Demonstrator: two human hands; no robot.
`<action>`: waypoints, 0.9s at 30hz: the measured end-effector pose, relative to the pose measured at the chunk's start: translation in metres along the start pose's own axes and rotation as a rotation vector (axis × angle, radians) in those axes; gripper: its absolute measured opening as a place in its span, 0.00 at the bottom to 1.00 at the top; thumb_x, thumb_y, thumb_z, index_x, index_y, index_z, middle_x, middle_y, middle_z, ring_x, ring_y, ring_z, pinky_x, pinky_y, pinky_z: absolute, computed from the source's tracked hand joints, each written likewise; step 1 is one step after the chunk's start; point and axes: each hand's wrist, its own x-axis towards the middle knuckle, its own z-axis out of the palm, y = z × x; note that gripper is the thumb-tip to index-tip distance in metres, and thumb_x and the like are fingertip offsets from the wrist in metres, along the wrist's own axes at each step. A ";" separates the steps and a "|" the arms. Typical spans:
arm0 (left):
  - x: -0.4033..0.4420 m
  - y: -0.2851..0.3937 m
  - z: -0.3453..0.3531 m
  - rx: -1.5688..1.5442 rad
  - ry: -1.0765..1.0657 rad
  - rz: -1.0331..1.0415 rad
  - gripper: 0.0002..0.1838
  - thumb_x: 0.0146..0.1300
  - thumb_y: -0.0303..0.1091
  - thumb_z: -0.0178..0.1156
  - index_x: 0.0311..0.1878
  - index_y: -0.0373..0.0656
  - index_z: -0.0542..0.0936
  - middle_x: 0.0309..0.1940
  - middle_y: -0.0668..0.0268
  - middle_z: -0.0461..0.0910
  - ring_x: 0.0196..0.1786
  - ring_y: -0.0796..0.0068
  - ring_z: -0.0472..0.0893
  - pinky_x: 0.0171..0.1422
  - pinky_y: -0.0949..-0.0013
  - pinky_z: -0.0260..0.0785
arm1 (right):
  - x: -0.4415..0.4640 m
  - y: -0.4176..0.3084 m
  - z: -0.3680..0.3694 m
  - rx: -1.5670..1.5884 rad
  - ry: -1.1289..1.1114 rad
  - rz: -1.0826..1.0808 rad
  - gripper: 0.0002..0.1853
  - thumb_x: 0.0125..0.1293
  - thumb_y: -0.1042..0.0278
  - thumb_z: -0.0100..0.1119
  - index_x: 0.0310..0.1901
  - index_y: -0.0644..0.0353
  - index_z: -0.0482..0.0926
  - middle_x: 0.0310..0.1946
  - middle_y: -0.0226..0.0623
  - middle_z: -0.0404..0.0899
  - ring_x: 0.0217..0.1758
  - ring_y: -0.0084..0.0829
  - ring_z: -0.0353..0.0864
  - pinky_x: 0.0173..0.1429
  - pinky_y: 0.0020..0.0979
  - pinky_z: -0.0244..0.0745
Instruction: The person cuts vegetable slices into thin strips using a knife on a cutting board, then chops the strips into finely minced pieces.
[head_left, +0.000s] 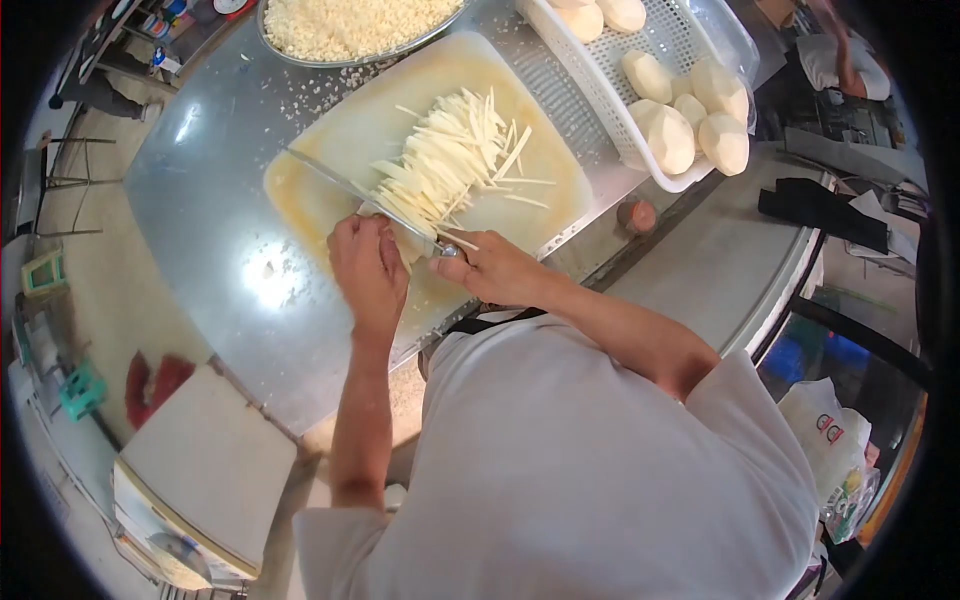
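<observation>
My right hand is closed round the handle of a kitchen knife, whose long blade points to the upper left over the cutting board. Right beside the blade, my left hand has its fingers curled down on pale potato, mostly hidden by the fingers and knife. On the blade's far side lies a heap of potato strips, a few scattered to its right. The yellow-stained board rests on a metal table.
Beyond the board stands a metal bowl of chopped pale pieces, with crumbs around it. A white plastic basket at upper right holds several peeled potatoes. A reddish-brown round object sits near the table edge.
</observation>
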 end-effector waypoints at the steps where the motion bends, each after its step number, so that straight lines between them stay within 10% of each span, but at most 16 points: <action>1: -0.003 0.001 0.001 0.048 0.005 0.007 0.16 0.58 0.18 0.61 0.49 0.42 0.83 0.48 0.54 0.77 0.53 0.47 0.75 0.57 0.50 0.68 | -0.002 -0.007 -0.001 0.003 -0.005 0.032 0.23 0.76 0.54 0.59 0.60 0.67 0.80 0.34 0.65 0.84 0.40 0.64 0.86 0.49 0.53 0.79; 4: -0.003 0.001 0.003 0.091 -0.006 0.006 0.16 0.59 0.19 0.60 0.50 0.43 0.82 0.49 0.55 0.76 0.54 0.48 0.74 0.57 0.50 0.67 | -0.010 -0.019 -0.011 0.000 -0.058 0.141 0.24 0.76 0.54 0.59 0.57 0.70 0.80 0.34 0.65 0.83 0.39 0.63 0.86 0.48 0.53 0.79; 7: -0.002 0.001 0.002 0.108 -0.027 -0.014 0.16 0.60 0.21 0.60 0.51 0.43 0.82 0.50 0.55 0.75 0.55 0.48 0.74 0.59 0.48 0.66 | -0.010 0.012 -0.001 -0.077 -0.047 -0.008 0.29 0.79 0.54 0.59 0.70 0.69 0.75 0.21 0.44 0.76 0.23 0.31 0.76 0.34 0.37 0.74; 16: -0.002 0.001 0.004 0.114 -0.011 -0.015 0.15 0.59 0.22 0.61 0.50 0.44 0.81 0.51 0.55 0.76 0.56 0.48 0.74 0.60 0.47 0.66 | -0.040 -0.047 -0.023 0.128 -0.152 0.263 0.30 0.80 0.55 0.57 0.69 0.76 0.74 0.24 0.41 0.77 0.23 0.29 0.77 0.33 0.35 0.75; 19: -0.001 -0.003 0.003 0.086 -0.029 -0.002 0.16 0.58 0.21 0.61 0.50 0.43 0.81 0.51 0.55 0.77 0.56 0.47 0.74 0.60 0.48 0.66 | -0.002 0.047 0.019 -0.113 0.077 -0.260 0.30 0.80 0.55 0.57 0.69 0.75 0.75 0.25 0.38 0.78 0.21 0.28 0.77 0.31 0.34 0.75; 22: -0.001 -0.004 0.004 0.074 -0.008 0.003 0.15 0.57 0.21 0.61 0.49 0.42 0.81 0.51 0.55 0.77 0.56 0.46 0.75 0.59 0.48 0.67 | -0.013 -0.044 -0.022 0.077 -0.201 0.356 0.30 0.80 0.54 0.54 0.61 0.81 0.77 0.28 0.58 0.81 0.34 0.48 0.85 0.47 0.46 0.80; 27: -0.001 -0.002 0.000 0.050 -0.006 -0.016 0.13 0.57 0.20 0.60 0.46 0.41 0.81 0.48 0.55 0.78 0.54 0.46 0.75 0.58 0.48 0.68 | -0.016 -0.004 -0.003 0.002 -0.109 0.050 0.30 0.79 0.54 0.54 0.63 0.81 0.76 0.29 0.61 0.82 0.34 0.49 0.85 0.46 0.45 0.80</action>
